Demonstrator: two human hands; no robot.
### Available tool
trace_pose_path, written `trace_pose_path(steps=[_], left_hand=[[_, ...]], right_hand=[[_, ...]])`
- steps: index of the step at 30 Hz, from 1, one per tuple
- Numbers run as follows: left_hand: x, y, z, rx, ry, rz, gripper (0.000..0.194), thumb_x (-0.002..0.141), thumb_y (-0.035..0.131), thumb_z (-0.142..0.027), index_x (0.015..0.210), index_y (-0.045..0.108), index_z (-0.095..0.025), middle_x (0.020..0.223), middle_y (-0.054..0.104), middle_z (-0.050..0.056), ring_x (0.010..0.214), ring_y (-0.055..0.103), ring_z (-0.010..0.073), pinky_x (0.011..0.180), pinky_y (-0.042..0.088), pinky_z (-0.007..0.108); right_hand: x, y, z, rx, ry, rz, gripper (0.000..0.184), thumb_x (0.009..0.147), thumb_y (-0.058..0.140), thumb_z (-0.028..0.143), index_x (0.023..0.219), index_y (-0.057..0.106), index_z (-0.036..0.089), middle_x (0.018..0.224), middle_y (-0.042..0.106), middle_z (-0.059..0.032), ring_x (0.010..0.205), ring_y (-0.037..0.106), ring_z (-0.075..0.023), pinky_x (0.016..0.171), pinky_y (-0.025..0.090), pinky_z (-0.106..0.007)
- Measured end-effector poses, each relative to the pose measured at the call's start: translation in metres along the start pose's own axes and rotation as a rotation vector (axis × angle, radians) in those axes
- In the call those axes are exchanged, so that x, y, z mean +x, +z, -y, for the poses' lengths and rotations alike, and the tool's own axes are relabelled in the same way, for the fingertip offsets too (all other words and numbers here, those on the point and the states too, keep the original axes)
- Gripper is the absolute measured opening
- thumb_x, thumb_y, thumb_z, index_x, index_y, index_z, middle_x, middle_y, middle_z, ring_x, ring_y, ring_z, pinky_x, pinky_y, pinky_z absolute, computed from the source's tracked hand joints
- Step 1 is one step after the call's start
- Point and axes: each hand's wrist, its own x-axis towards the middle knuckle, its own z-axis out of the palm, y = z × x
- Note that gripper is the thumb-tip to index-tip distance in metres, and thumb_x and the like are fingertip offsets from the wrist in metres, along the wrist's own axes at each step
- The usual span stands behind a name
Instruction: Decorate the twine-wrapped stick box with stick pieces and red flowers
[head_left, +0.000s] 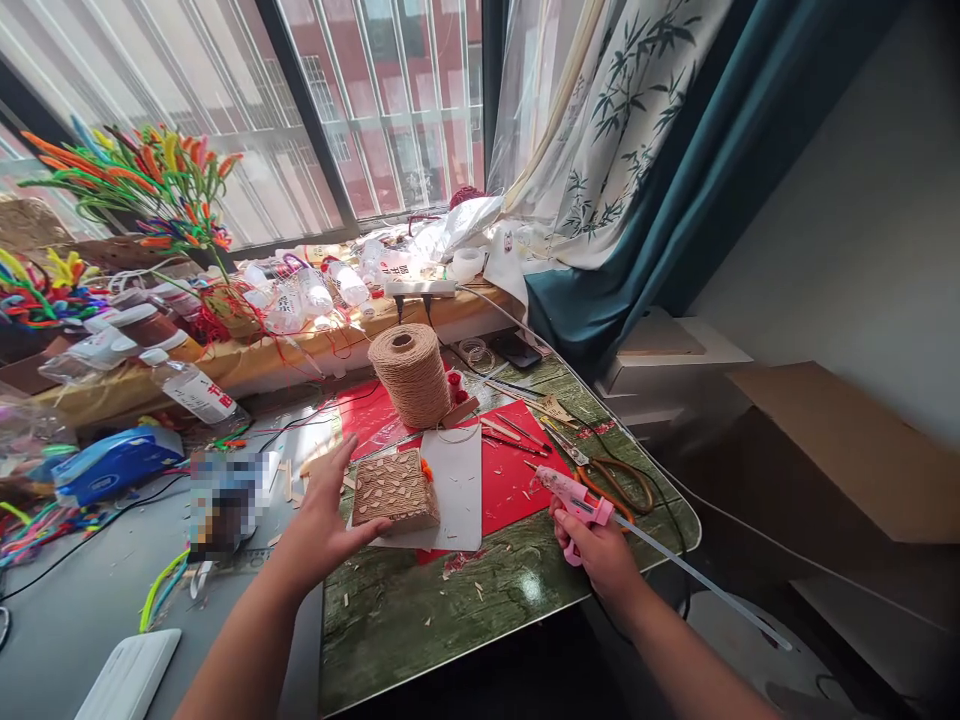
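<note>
Left hand [326, 515]: bare, thumb and fingers spreading wide beside the left side of the box [394, 490], holding nothing; whether the thumb is touching the near corner, one cannot tell.

Right hand [600, 560]: closing around the handle of a pink plastic glue gun [574, 495], whose nozzle is pointing toward the box, well apart from it. A long, translucent glue stick [701, 580] is protruding from its rear.

Box: small, squarish, brown, its top bearing rough texture and pale, leaf-like chips, an orange tuft showing at its right side. It is sitting toward the left edge of the green table [420, 610], partly over a white sheet [461, 490], which is overlapping a red sheet [517, 480].

Twine spool [412, 375]: one, thick, coarse, tan, standing upright behind the box.

Tools: slim sticks and brushes [517, 448] lying on the red sheet; orange-handled scissors [626, 490] resting near the right corner; a dark phone [516, 350] lying near the far edge.

Surface: green, wood-grained, pale-edged, carrying scattered wood chips; a smooth grey table [82, 570] is adjoining at left.

Room: a barred window [397, 120] is admitting bright light; clear bottles [196, 392] and fuzzy, multicoloured stems [150, 180] are crowding the sill side; a teal curtain [720, 180] is hanging beside a bamboo-printed white one [622, 130].
</note>
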Motion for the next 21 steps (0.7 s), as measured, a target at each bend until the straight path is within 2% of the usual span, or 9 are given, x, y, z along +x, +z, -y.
trace_pose_path(steps=[3, 5, 8, 13, 17, 21], left_hand=[[-0.009, 0.011, 0.019, -0.346, -0.056, 0.057, 0.122, 0.076, 0.083, -0.056, 0.166, 0.003, -0.036, 0.172, 0.019, 0.016, 0.157, 0.023, 0.0403, 0.122, 0.030, 0.061], [-0.014, 0.022, 0.024, -0.425, -0.119, 0.076, 0.129, 0.072, 0.087, -0.053, 0.166, 0.001, -0.034, 0.170, 0.024, 0.018, 0.157, 0.024, 0.0404, 0.124, 0.026, 0.060], [-0.019, 0.036, 0.025, -0.348, -0.207, 0.005, 0.125, 0.069, 0.091, -0.046, 0.166, 0.013, -0.030, 0.165, 0.033, 0.018, 0.155, 0.028, 0.0411, 0.126, 0.021, 0.059], [-0.022, 0.045, 0.029, -0.362, -0.215, -0.062, 0.115, 0.068, 0.091, -0.041, 0.162, 0.027, -0.028, 0.163, 0.039, 0.015, 0.155, 0.028, 0.0397, 0.127, 0.019, 0.058], [-0.024, 0.051, 0.029, -0.499, -0.220, -0.089, 0.110, 0.070, 0.090, -0.039, 0.161, 0.028, -0.027, 0.161, 0.041, 0.017, 0.150, 0.039, 0.0383, 0.125, 0.026, 0.057], [-0.024, 0.053, 0.020, -0.593, -0.234, -0.206, 0.110, 0.061, 0.095, -0.041, 0.155, 0.038, -0.025, 0.156, 0.048, 0.017, 0.145, 0.045, 0.0398, 0.122, 0.034, 0.055]], right_hand=[[0.001, 0.001, 0.000, -0.005, -0.013, -0.018, 0.047, 0.081, 0.078, 0.059, 0.100, 0.071, 0.017, 0.069, 0.061, -0.0021, 0.059, 0.051, -0.0159, 0.052, 0.041, -0.028], [0.001, 0.002, 0.001, -0.009, -0.008, -0.027, 0.048, 0.078, 0.079, 0.060, 0.098, 0.070, 0.017, 0.070, 0.062, -0.0024, 0.059, 0.052, -0.0161, 0.052, 0.042, -0.029], [0.000, 0.003, 0.002, -0.019, -0.002, -0.028, 0.048, 0.078, 0.079, 0.060, 0.098, 0.070, 0.018, 0.070, 0.062, -0.0023, 0.059, 0.052, -0.0160, 0.051, 0.042, -0.029], [0.000, 0.006, 0.004, -0.048, -0.034, -0.029, 0.046, 0.079, 0.079, 0.060, 0.096, 0.070, 0.018, 0.070, 0.062, -0.0019, 0.058, 0.052, -0.0157, 0.051, 0.042, -0.029], [0.000, 0.006, 0.003, -0.058, -0.030, -0.037, 0.045, 0.080, 0.077, 0.059, 0.098, 0.070, 0.018, 0.071, 0.061, -0.0019, 0.059, 0.053, -0.0156, 0.052, 0.043, -0.028], [0.001, 0.005, 0.002, -0.065, -0.012, -0.026, 0.045, 0.081, 0.077, 0.058, 0.100, 0.069, 0.018, 0.072, 0.061, -0.0015, 0.061, 0.053, -0.0164, 0.053, 0.043, -0.028]])
